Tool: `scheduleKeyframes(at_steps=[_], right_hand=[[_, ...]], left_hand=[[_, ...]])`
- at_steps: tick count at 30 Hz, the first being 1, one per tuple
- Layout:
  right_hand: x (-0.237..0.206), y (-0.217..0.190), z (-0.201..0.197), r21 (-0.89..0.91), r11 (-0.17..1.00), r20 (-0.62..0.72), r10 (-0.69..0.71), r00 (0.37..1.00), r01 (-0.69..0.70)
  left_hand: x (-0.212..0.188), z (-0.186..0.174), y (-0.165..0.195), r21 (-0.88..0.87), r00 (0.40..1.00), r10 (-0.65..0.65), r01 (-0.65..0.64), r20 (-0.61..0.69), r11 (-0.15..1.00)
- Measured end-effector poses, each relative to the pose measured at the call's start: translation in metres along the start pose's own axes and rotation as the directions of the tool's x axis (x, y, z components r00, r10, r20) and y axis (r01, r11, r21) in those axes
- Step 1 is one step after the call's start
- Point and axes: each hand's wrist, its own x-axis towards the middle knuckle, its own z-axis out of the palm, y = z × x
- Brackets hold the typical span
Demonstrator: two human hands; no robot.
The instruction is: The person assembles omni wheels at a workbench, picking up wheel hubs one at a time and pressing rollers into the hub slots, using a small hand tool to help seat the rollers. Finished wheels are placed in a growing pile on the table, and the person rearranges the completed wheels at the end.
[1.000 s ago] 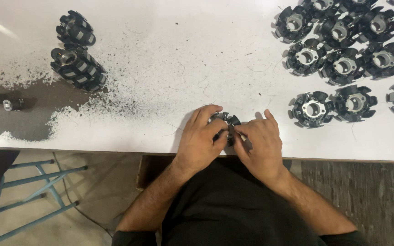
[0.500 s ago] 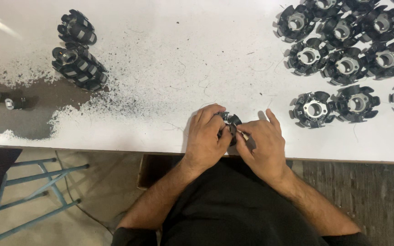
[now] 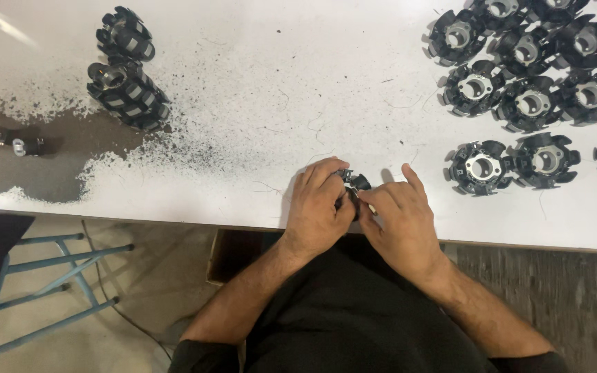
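Black slotted round part (image 3: 354, 185), small and dark with finned edges, sits at the near edge of the white table (image 3: 298, 90), gripped between both hands and largely hidden by them. Left hand (image 3: 320, 204) has its fingers curled together and clamped over the part's left side; right hand (image 3: 401, 215) pinches the right side with thumb and forefinger, its remaining fingers spread and raised. From the part, at 2 o'clock, a group of finished black parts (image 3: 533, 69) with pale metal centres lies flat in loose rows, each just beside or touching the next; the nearest pair lies at 3 o'clock. At 10 o'clock, well apart, two stacks of black parts (image 3: 126, 72) lie tipped on their sides, touching each other. Around them the tabletop carries a scatter of dark specks and a worn grey patch (image 3: 43, 162), on which a small metal piece (image 3: 19, 144) rests at 9 o'clock. Below the table edge, a blue metal stool frame (image 3: 57, 276) stands on a pale floor (image 3: 139, 304) at 7 o'clock. No containers can be made out.
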Motion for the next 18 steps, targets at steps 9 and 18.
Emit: scheduleKeyframes(at_steps=[9, 18], right_hand=[[-0.006, 0.004, -0.004, 0.117, 0.990, -0.120, 0.088, 0.989, -0.073], [-0.008, 0.009, 0.000, 0.132, 0.986, -0.070, 0.113, 0.991, -0.103]], left_hand=[[0.020, -0.034, 0.004, 0.125, 0.975, -0.004, -0.024, 0.220, 0.992], [0.023, -0.020, 0.009, 0.288, 0.930, -0.119, 0.014, 0.349, 0.957]])
